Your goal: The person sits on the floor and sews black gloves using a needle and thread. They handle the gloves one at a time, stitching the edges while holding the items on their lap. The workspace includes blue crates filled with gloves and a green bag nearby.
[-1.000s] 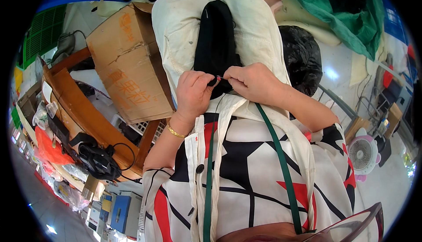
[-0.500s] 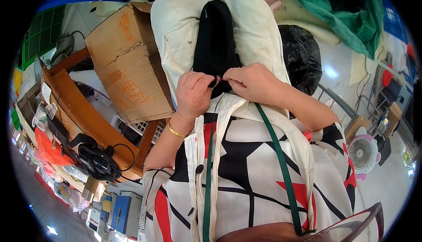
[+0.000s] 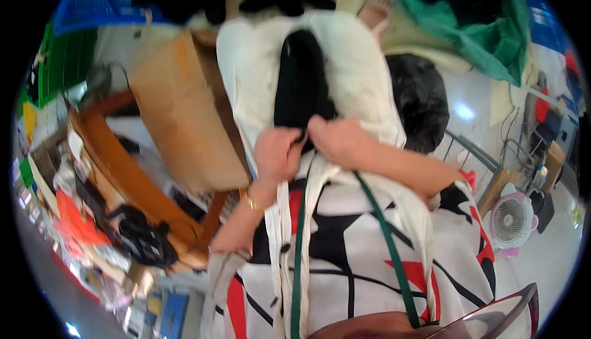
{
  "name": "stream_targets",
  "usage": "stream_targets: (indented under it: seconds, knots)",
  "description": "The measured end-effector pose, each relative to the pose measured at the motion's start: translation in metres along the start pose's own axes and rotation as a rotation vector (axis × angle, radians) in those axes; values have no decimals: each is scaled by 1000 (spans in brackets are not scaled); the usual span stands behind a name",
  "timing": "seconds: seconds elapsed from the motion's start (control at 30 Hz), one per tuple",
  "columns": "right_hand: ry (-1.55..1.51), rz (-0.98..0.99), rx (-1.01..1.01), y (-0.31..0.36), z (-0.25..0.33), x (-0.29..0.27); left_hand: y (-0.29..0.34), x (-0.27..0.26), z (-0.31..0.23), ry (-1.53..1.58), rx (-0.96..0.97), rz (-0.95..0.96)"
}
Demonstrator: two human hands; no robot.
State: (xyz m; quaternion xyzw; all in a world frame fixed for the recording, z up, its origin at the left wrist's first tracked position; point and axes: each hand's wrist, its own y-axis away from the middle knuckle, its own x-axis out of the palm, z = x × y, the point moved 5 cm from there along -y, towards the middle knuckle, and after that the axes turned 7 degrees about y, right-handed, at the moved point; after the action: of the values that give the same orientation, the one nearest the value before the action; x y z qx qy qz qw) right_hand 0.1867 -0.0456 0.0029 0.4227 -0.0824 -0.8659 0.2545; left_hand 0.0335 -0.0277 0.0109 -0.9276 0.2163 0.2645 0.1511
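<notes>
The black cloth piece lies lengthwise on the white cloth, its rounded far tip at 12 o'clock and its near edge at 6. Clock directions below are taken from its middle. Bare white cloth borders it along 10 and 2 o'clock and past the tip, giving a margin on both sides.

The left hand, between 6 and 7, pinches the near edge between thumb and bent fingers. The right hand, at 5, has its fingertips drawn together at that same edge, close beside the left fingertips; blur hides what is between them. The elbows spread outward, with the patterned top below the wrists.

The cardboard box stands between 8 and 9, its near side seen right against the white cloth, so the left side is tight. Beyond it at 8 is the brown wooden frame. The black plastic bag sits just beside the white cloth at 3; farther out, pale floor shows between the bag and the fan at 4. The green sheet hangs between 2 and 3.
</notes>
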Motion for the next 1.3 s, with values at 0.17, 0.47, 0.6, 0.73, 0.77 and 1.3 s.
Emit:
stream_targets:
  seconds: [0.17,0.47,0.6,0.73,0.77,1.3]
  knots:
    - [15,-99,-18,4,-8,14,6,1,-1,-54,96,-39]
    - [-420,-131,73,-1,-13,-5,-2,2,-5,82,131,-53]
    - [-566,14,176,-7,-6,-10,3,0,-3,87,119,-34]
    - [-225,-139,-48,-13,-1,-20,6,-2,-3,28,140,-6]
    - [-214,-164,-59,-13,1,-25,6,-2,-3,18,142,-1]
    - [-934,-101,231,-44,-2,-26,-3,6,0,96,21,69]
